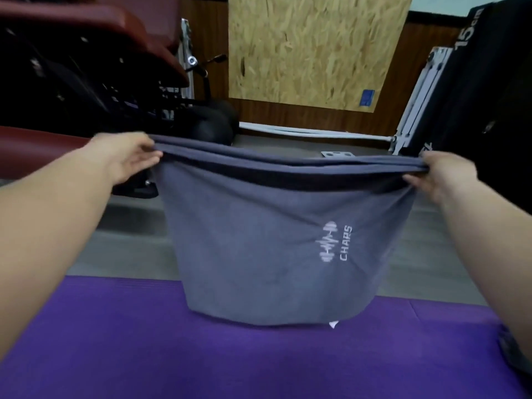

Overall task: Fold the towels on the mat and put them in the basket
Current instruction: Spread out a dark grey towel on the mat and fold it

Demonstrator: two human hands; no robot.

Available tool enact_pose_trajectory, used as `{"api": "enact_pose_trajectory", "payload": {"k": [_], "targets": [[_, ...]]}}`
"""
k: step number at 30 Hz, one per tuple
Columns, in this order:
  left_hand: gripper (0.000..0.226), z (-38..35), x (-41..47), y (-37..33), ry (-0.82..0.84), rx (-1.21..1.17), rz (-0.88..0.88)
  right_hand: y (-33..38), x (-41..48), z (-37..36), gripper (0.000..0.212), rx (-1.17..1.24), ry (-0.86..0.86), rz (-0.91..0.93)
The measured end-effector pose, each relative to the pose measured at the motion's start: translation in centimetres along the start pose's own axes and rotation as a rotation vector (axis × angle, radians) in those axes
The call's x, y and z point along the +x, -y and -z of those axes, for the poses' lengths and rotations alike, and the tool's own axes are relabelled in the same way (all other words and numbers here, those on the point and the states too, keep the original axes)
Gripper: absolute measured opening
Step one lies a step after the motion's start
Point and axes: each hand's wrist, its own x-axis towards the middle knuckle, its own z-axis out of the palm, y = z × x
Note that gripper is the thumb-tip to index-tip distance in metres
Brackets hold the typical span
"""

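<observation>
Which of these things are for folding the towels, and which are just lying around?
For the job: grey towel, held up by its top edge; left hand and right hand, both pinching it; purple mat below. No basket in view.

Just lying about: red padded bench, chipboard panel, black block marked 15cm, white pipe along the wall.

A gym: padded bench (86, 33), purple mat (129, 347), black box (489, 105).
</observation>
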Motion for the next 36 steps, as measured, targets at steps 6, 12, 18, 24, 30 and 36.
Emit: {"api": "enact_pose_trajectory", "payload": {"k": [6, 12, 18, 24, 30, 36], "targets": [[0.020, 0.1, -0.9, -0.3, -0.075, -0.171, -0.072, 1.2, -3.3, 2.8, 0.019, 0.080, 0.032, 0.217], [0.049, 4.1, -8.3, 12.7, -0.046, 0.095, -0.003, -11.8, -10.3, 12.5, 0.039, -0.072, 0.152, 0.170], [0.042, 6.8, -16.6, 29.7, -0.049, 0.257, 0.456, -28.7, -13.7, 20.6, 0.035, -0.298, 0.051, -0.395], [0.024, 7.9, -19.8, 37.8, 0.035, 0.381, 0.782, -37.9, -15.2, 25.3, 0.010, -0.501, 0.084, -0.740], [0.020, 9.3, -20.7, 39.7, 0.081, 0.461, 0.823, -39.4, -15.3, 26.3, 0.025, -0.478, 0.040, -0.786], [0.017, 9.8, -21.2, 41.7, 0.076, 0.406, 0.881, -40.4, -14.9, 25.7, 0.031, -0.728, 0.079, -0.683]]}}
